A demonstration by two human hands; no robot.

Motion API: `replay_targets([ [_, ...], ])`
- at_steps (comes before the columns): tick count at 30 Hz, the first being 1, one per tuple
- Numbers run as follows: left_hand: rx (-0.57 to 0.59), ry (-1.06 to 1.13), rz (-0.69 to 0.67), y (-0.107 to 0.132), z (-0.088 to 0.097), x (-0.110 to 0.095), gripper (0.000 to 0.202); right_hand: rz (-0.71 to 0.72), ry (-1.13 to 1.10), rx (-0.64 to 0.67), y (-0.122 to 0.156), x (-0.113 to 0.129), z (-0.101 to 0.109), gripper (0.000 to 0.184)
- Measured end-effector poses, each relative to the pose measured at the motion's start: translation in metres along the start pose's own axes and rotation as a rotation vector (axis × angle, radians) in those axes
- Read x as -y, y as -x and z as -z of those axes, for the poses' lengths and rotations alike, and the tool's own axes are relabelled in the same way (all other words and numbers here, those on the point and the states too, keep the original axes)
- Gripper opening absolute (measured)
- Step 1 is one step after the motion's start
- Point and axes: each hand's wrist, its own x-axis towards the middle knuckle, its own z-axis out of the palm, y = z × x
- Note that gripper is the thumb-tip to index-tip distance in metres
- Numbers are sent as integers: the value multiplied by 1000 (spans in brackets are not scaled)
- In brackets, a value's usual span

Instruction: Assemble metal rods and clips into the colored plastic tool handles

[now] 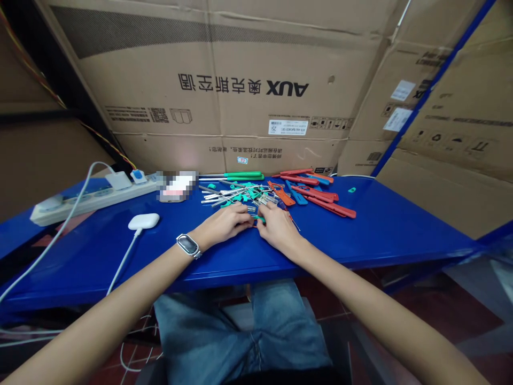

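My left hand (226, 223), with a watch on its wrist, rests near the table's front edge with its fingers pinched together. Close beside it, my right hand (277, 226) is curled over, fingers closed around a small green piece (260, 218). A bit of orange shows between the fingertips, but its shape is mostly hidden. Just beyond both hands lies a loose pile of thin metal strips (216, 197) and green plastic clips (256, 188). An orange utility-knife handle (282, 193) and a blue one (295, 193) lie at the pile's right side.
Red utility-knife handles (328, 206) lie to the right. Green-handled tools (244, 175) stretch behind the pile. A white earphone case (144, 221) on a cable, a partly blurred phone (176, 187) and a power strip (96, 198) sit left. Cardboard (240, 48) walls the back.
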Motion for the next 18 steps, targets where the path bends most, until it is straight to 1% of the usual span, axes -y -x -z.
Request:
replay_targets([
  [6,-3,0,-12,-1,-1,-1,30,-12,5,44,-3,-1,5,18],
  [10,-9,-3,-20,-1,0,-2,28,-4,-27,44,-6,-1,7,14],
  [14,-14,-1,-22,-1,0,-4,26,-37,-78,60,-12,1,10,10],
  [18,-5,-24,-16,0,-1,-3,26,-28,-120,112,-23,-2,11,13],
])
